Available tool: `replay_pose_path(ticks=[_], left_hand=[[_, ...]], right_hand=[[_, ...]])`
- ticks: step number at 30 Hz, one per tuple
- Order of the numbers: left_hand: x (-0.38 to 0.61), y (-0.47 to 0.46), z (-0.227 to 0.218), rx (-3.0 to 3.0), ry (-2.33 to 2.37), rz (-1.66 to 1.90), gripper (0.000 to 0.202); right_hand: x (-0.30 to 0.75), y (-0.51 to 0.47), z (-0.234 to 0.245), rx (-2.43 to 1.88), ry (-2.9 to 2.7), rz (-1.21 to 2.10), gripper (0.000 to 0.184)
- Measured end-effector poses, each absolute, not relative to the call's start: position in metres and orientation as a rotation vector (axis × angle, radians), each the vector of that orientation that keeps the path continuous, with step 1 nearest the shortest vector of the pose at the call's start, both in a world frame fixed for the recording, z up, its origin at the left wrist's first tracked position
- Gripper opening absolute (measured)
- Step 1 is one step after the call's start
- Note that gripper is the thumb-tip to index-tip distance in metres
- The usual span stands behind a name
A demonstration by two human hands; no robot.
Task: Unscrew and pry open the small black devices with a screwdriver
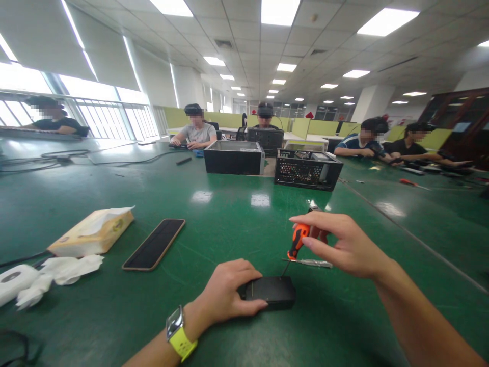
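Observation:
My left hand (225, 295), with a watch on a yellow strap at the wrist, is closed over the left end of a small black box (272, 291) lying on the green table (229, 214). My right hand (340, 242) pinches the top of an orange and black screwdriver (297, 241). The screwdriver stands nearly upright with its thin shaft tip touching the box's far right corner. A second metal tool (311, 263) lies flat on the table just behind the box.
A phone (155, 243), a tissue box (91, 233) and crumpled tissues (57, 272) lie to the left. Two open computer cases (234, 157) (307, 169) stand farther back. Several other people sit around the far side. A red screwdriver (412, 183) lies at the right.

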State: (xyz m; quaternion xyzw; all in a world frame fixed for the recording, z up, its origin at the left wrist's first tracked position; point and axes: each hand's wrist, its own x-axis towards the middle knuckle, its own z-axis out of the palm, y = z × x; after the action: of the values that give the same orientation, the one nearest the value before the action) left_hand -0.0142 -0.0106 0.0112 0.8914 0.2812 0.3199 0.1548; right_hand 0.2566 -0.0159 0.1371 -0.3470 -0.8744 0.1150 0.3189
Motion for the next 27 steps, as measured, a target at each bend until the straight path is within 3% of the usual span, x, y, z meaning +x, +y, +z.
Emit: replay_pose_path(ticks=[5,8,27], left_hand=[[-0.014,-0.01,0.01,2.558,0.803,0.925,0.038],[-0.015,-0.01,0.01,2.563,0.794,0.926,0.038],[-0.014,-0.011,0.012,2.587,0.796,0.938,0.038]], right_hand=[[0.255,-0.015,0.135,-0.97,-2.264,0.258,0.017],[0.254,-0.015,0.134,-1.069,-2.233,0.198,0.027],[0.234,-0.018,0.123,-0.938,-2.16,0.314,0.021]])
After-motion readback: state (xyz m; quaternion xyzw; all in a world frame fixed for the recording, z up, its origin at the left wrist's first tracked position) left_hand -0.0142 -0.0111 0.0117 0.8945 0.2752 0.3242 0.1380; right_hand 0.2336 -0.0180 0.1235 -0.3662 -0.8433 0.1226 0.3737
